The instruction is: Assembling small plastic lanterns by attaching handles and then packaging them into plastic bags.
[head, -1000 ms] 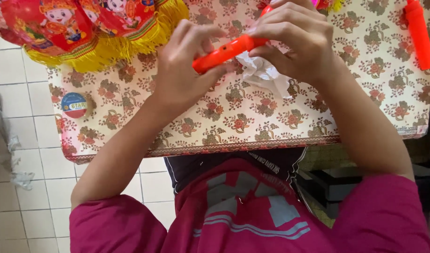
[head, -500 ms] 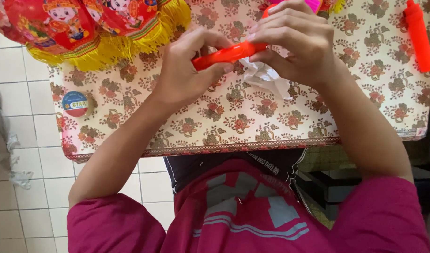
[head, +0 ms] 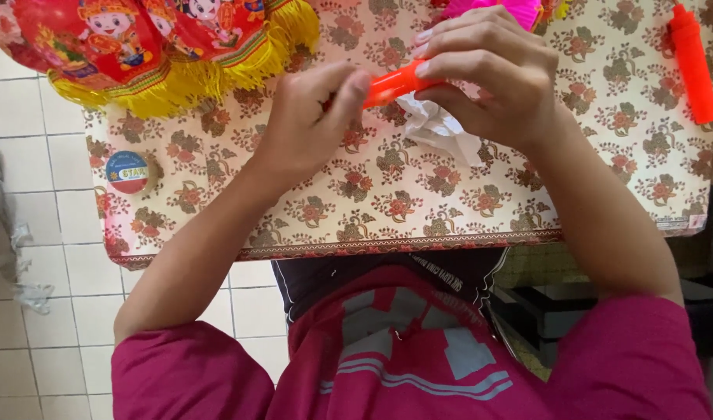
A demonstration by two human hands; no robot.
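Orange stick pinched between left hand and right hand.

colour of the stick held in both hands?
Bright orange stick, gripped by left hand and right hand; head view.

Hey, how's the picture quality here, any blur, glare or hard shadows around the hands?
Head view: even, soft daylight with no glare; only faint shadows under the left hand and right hand on the floral patterned tabletop; the orange plastic stick and crumpled white paper look sharp, with no motion blur; slight wide-angle stretch at the edges.
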